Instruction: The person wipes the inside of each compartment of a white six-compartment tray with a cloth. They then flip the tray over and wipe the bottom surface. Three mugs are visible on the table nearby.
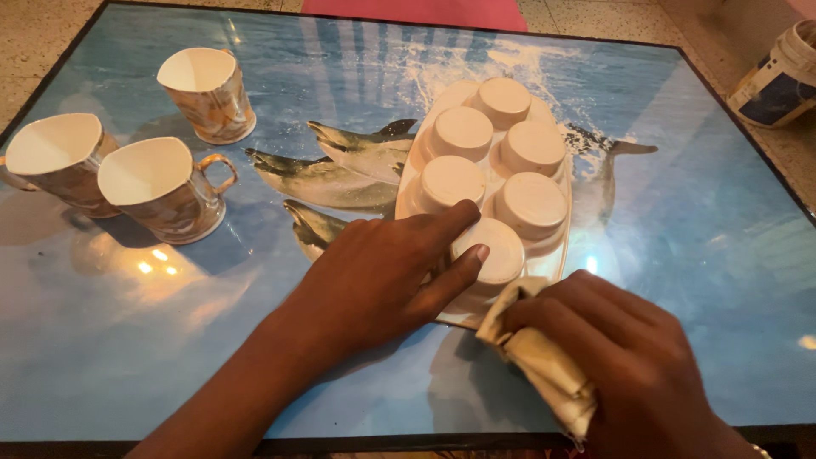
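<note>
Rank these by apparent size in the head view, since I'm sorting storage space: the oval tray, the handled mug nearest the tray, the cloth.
1. oval tray, clearly largest.
2. and 3. handled mug and cloth: unsure; the cloth is crumpled in the right hand and nearer the camera.

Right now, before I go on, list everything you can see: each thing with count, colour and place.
upturned cups: six, cream, bases up in two rows on the tray
tray: one, cream, oval, middle of the table
upright cups: three, marbled gold and white with handles, far left of the table
table: one, glossy blue top with a dolphin picture, black edge
cloth: one, pale yellowish, bunched at the tray's near edge
tub: one, white with a dark label, on the floor at upper right
mat: one, pink, beyond the table's far edge
left hand: fingers on the nearest upturned cup
right hand: gripping the cloth
</note>
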